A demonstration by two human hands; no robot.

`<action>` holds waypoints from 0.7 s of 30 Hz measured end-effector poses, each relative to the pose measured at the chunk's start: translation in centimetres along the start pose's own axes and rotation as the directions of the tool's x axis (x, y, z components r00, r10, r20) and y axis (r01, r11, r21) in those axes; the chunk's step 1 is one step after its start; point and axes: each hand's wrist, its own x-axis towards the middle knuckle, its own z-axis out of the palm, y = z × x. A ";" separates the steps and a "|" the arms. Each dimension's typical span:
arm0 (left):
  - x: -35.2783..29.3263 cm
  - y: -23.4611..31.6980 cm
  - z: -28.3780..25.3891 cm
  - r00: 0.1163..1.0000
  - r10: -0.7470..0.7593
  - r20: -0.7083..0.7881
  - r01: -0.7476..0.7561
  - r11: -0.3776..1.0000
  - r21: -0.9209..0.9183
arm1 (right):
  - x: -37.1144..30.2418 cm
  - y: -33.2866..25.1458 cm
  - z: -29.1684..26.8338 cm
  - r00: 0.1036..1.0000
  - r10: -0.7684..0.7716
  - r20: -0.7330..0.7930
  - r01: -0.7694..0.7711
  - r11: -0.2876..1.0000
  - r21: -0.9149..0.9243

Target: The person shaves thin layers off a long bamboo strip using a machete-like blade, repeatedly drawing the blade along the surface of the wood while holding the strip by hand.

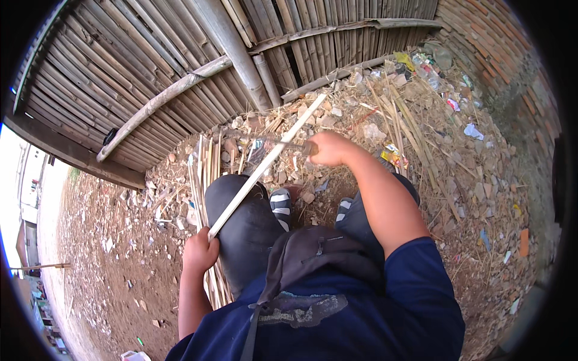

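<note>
A long pale bamboo strip point(256, 175) slants up and away across my left knee. My left hand point(200, 251) is closed round its near end. In my right hand point(329, 148) is the handle of a knife point(295, 145). The thin blade points left and crosses the strip beyond its middle; whether its edge bites into the strip is too small to tell. Beside my left leg lies a bundle of bamboo strips point(211, 157), partly hidden by my knee and left hand.
A bamboo wall point(150, 66) with a thick pole point(232, 51) rises ahead, and a brick wall point(506, 48) stands at the right. Rubble and litter cover the ground point(114, 240). More split bamboo point(412, 129) lies to the front right. A dark bag point(319, 256) rests against my front.
</note>
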 end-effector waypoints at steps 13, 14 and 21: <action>-0.5 -0.1 0.0 1.000 0.001 -0.030 0.000 1.000 0.026 | -2.4 -2.7 1.3 0.990 -0.109 -0.092 0.091 0.979 -0.181; -0.5 -0.2 0.1 0.999 0.017 -0.032 -0.017 1.000 0.013 | -1.9 -2.4 1.0 0.997 -0.071 -0.033 0.067 0.992 -0.103; -0.5 0.6 0.1 0.998 -0.019 -0.063 0.023 0.997 0.074 | 1.2 2.4 1.5 0.964 -0.070 -0.255 0.082 0.996 0.035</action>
